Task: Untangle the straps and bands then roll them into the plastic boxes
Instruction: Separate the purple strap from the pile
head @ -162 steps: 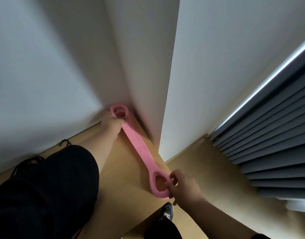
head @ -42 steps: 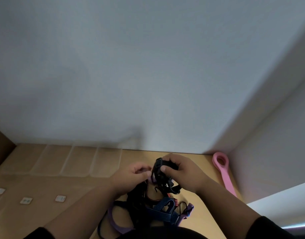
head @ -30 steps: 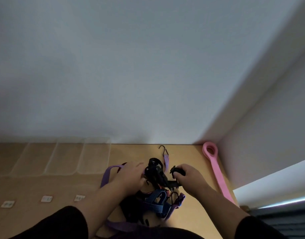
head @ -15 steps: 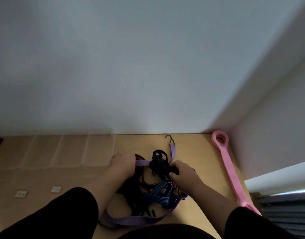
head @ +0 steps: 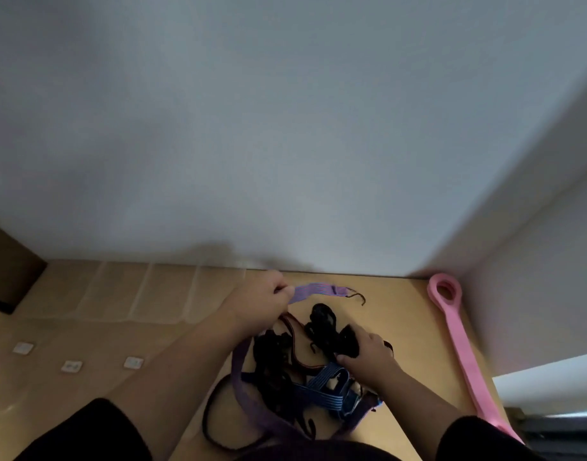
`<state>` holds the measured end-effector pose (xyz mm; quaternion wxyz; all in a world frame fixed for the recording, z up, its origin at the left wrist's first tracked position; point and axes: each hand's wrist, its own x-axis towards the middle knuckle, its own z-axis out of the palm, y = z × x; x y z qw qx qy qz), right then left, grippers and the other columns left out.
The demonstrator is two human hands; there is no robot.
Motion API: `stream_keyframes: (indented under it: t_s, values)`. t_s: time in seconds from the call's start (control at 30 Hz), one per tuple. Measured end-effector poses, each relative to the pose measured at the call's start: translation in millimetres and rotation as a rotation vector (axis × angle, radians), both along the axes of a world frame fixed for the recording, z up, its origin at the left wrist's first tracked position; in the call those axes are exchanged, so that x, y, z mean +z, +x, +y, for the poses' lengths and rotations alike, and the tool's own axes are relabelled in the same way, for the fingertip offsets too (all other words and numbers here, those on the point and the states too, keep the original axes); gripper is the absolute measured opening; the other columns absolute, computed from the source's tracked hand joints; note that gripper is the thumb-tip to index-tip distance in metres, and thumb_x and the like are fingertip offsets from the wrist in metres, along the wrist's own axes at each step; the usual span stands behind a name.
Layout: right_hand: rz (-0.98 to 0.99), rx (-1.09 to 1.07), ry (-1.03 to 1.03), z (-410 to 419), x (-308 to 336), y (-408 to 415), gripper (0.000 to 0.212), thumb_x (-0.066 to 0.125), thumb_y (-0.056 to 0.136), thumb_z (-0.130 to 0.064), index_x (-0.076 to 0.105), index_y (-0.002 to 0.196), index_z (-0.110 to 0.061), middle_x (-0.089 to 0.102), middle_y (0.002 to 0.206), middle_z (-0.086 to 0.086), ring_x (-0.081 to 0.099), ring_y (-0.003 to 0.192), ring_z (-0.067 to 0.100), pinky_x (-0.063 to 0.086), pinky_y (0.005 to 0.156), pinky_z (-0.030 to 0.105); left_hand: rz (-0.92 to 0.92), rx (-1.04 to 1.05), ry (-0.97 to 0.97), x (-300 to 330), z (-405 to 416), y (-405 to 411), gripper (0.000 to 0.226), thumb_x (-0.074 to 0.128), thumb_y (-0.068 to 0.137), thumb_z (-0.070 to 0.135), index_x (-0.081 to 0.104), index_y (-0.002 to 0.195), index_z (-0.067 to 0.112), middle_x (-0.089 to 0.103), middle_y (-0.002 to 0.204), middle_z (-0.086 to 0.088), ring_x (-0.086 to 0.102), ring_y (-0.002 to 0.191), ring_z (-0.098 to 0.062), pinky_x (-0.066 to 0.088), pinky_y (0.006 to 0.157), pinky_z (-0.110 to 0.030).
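Strap (head: 318,290) juts right from pinching left hand (head: 262,302).

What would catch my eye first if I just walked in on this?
Two hands working a dark tangle of straps on the wooden surface: the left hand pinches a purple strap with a hook at its end, while the right hand grips a black clump. A pink band lies stretched along the right wall.

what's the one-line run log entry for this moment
left hand: pinches purple strap near hook end | right hand: grips black strap tangle | pink band: flat by wall | stage: untangling
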<state>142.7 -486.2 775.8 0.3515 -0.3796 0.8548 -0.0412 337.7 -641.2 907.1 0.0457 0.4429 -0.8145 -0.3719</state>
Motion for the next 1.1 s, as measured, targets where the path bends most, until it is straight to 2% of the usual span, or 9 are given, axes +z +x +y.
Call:
stream_keyframes:
  t_s: [0.07,0.17,0.3,0.47,0.63,0.73,0.83,0.97,1.1]
  values:
    - [0.002,0.029,-0.001,-7.8,-0.8,8.2,0.085,0.064,0.087,-0.051,0.018,0.157,-0.036,0.041,0.145,0.012,0.044,0.131,0.036,0.041,0.107,0.039,0.156,0.049,0.04,20.6,1.0,3.1,0.021,0.054,0.096,0.031,0.063,0.08,0.021,0.07,0.071,0.009,0.06,0.058,-0.013,0.052,0.062,-0.033]
    - [-0.043,0.066,0.014,-20.3,2.5,25.3,0.086,0.065,0.087,-0.047,0.017,0.158,-0.033,0.041,0.145,0.014,0.045,0.131,0.037,0.042,0.108,0.038,0.319,0.075,0.075,48.3,3.0,7.0,0.022,0.056,0.097,0.027,0.063,0.077,0.023,0.068,0.065,0.01,0.049,0.045,-0.011,0.039,0.05,-0.027]
    - [-0.167,0.098,-0.033,-36.8,-0.7,47.8,0.089,0.067,0.083,-0.044,0.022,0.158,-0.027,0.043,0.147,0.012,0.051,0.129,0.03,0.046,0.106,0.039,0.534,0.12,0.264,75.0,3.0,12.5,0.029,0.056,0.099,0.022,0.065,0.072,0.028,0.064,0.062,0.004,0.038,0.043,-0.017,0.03,0.045,-0.023]
    - [-0.294,0.161,-0.077,-52.2,3.4,76.9,0.084,0.069,0.087,-0.035,0.025,0.157,-0.022,0.043,0.151,0.007,0.049,0.13,0.021,0.042,0.103,0.028,0.593,0.072,0.289,93.6,0.8,23.2,0.019,0.057,0.098,0.021,0.066,0.083,0.015,0.067,0.067,0.002,0.044,0.042,-0.016,0.036,0.043,-0.025]
    - [-0.032,0.095,-0.173,-60.1,31.6,85.0,0.071,0.064,0.089,-0.039,0.035,0.151,-0.02,0.049,0.144,0.011,0.053,0.127,0.027,0.046,0.101,0.035,0.616,0.04,0.352,94.2,-0.9,32.4,0.015,0.06,0.097,0.022,0.068,0.088,0.014,0.071,0.071,-0.001,0.049,0.052,-0.024,0.044,0.05,-0.029]
    - [-0.073,-0.086,-0.501,-62.4,76.9,82.5,0.068,0.066,0.09,-0.036,0.036,0.15,-0.026,0.048,0.146,0.001,0.052,0.128,0.015,0.043,0.105,0.034,0.652,0.033,0.438,92.4,2.2,34.9,0.009,0.062,0.096,0.014,0.068,0.09,0.012,0.07,0.071,-0.003,0.05,0.049,-0.019,0.046,0.049,-0.027]
    - [-0.191,-0.099,-0.903,-61.4,139.7,86.3,0.052,0.067,0.093,-0.027,0.048,0.142,-0.033,0.056,0.137,-0.018,0.051,0.125,-0.002,0.041,0.104,0.022,0.686,0.005,0.478,92.6,8.4,34.8,0.008,0.062,0.095,0.01,0.067,0.094,0.005,0.07,0.072,-0.006,0.05,0.047,-0.017,0.045,0.047,-0.026]
    - [-0.237,0.004,-1.007,-60.5,208.3,93.6,0.032,0.055,0.091,0.006,0.068,0.097,-0.022,0.073,0.088,-0.009,0.067,0.083,0.011,0.054,0.077,0.031,0.75,-0.047,0.513,98.0,15.7,33.6,0.009,0.061,0.096,0.008,0.066,0.09,0.004,0.07,0.074,-0.008,0.052,0.05,-0.021,0.048,0.051,-0.029]
    - [-0.348,-0.225,-1.093,-55.5,247.5,90.6,0.03,0.042,0.092,0.009,0.064,0.094,-0.011,0.073,0.08,0.002,0.069,0.072,0.017,0.055,0.067,0.034,0.773,-0.099,0.601,91.7,23.2,35.6,0.014,0.058,0.098,0.011,0.063,0.088,0.002,0.068,0.076,-0.015,0.057,0.054,-0.025,0.05,0.053,-0.031]
